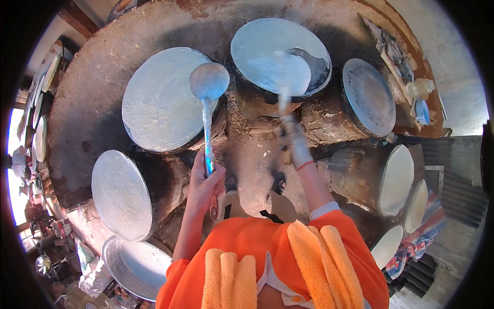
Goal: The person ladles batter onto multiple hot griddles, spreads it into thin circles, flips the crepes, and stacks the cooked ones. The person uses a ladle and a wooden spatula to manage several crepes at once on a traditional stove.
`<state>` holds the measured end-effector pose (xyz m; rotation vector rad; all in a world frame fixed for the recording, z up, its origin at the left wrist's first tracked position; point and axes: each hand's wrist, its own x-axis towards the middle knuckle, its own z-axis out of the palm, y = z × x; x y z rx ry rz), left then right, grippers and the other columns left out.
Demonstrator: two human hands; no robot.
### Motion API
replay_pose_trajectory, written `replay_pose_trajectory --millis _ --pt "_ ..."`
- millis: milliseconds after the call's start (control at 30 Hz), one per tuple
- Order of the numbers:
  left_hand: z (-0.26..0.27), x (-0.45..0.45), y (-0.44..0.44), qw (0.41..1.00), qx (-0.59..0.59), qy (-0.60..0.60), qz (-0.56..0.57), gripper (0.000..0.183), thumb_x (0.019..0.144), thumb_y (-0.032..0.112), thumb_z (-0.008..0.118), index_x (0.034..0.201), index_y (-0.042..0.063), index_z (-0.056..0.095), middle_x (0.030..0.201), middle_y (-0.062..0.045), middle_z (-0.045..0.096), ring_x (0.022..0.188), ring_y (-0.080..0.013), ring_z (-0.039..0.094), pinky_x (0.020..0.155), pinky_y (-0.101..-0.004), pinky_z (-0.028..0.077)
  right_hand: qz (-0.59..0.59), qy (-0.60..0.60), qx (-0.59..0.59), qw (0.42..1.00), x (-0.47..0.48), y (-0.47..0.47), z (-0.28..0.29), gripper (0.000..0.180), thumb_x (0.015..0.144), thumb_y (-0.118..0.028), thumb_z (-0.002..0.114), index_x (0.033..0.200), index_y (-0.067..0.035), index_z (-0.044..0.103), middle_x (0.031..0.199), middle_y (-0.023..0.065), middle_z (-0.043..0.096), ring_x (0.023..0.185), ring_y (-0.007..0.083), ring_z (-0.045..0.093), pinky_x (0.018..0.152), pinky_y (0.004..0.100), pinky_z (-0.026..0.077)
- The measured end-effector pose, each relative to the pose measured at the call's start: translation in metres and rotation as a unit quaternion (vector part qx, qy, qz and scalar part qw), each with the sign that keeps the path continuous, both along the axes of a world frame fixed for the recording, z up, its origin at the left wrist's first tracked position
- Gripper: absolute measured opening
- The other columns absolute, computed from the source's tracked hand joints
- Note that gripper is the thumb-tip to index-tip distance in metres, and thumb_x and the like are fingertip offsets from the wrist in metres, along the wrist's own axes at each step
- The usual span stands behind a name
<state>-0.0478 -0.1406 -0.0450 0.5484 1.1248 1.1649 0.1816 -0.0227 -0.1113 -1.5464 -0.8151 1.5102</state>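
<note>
My left hand (207,177) is closed around the handle of a long metal ladle (209,82). The ladle's round bowl lies over the right edge of a large griddle covered with pale batter (166,100). My right hand (295,141), motion-blurred and apparently gloved, grips the handle of a blurred tool (285,96). That tool reaches over the top middle griddle (266,46), where white batter covers most of the plate and a dark patch shows at the right. Its exact kind cannot be told. Another round griddle (368,98), greyish and mostly bare, stands farther right.
More pale-covered round griddles stand at left (121,195) and right (396,180). A wide metal basin (137,266) is at lower left. A jar (420,87) and a blue cup (422,112) sit on the right ledge. Striped cloth (418,239) hangs at lower right.
</note>
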Motion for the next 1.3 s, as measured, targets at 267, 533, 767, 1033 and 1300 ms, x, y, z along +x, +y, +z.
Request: replay_pose_trajectory --millis 267,533,767,1033,1300 --pt "0.025 0.077 -0.014 0.995 -0.012 0.023 0.092 0.045 0.085 -0.001 0.044 0.128 0.007 0.035 0.06 0.0 0.041 0.038 -0.0062 0.033 0.036 -0.0212 0.028 0.097 0.071 -0.011 0.993 0.112 -0.002 -0.069 0.037 0.091 -0.048 0.051 0.089 -0.012 0.055 0.061 -0.0027 0.051 0.041 0.0086 0.044 0.036 0.0238 0.036" --pt "0.041 0.119 0.005 0.998 0.017 0.028 0.061 0.051 0.083 -0.002 0.055 0.129 0.006 0.035 0.064 0.0 0.045 0.039 -0.0061 0.037 0.036 -0.0222 0.03 0.119 0.017 -0.004 0.993 0.138 0.047 -0.014 0.044 0.09 -0.052 0.049 0.08 -0.009 0.053 0.055 0.0006 0.049 0.038 0.0117 0.045 0.035 0.0277 0.039" --pt "0.02 0.115 0.045 0.999 0.042 0.008 -0.019 0.05 0.082 -0.005 0.048 0.129 0.006 0.035 0.064 -0.001 0.044 0.038 -0.0071 0.036 0.035 -0.0228 0.03 0.135 -0.148 0.024 0.979 0.183 0.012 -0.063 0.044 0.094 -0.046 0.044 0.097 -0.004 0.058 0.058 0.0032 0.052 0.052 0.0138 0.05 0.05 0.0316 0.043" --pt "0.04 0.153 0.074 0.999 0.023 0.029 -0.034 0.048 0.082 -0.002 0.045 0.128 0.005 0.035 0.063 -0.001 0.042 0.038 -0.0066 0.034 0.035 -0.0222 0.029 0.213 -0.176 -0.059 0.959 0.222 0.034 -0.029 0.04 0.093 -0.04 0.051 0.103 -0.002 0.058 0.065 0.0064 0.057 0.066 0.0126 0.056 0.059 0.0327 0.047" --pt "0.056 0.185 0.099 0.997 -0.006 0.065 -0.041 0.046 0.085 0.0 0.049 0.129 0.004 0.035 0.063 0.0 0.042 0.038 -0.0055 0.034 0.035 -0.0209 0.029 0.151 -0.504 0.151 0.837 0.173 0.187 -0.007 0.036 0.096 -0.03 0.032 0.112 -0.008 0.055 0.098 0.0193 0.064 0.088 0.0379 0.063 0.079 0.0485 0.05"
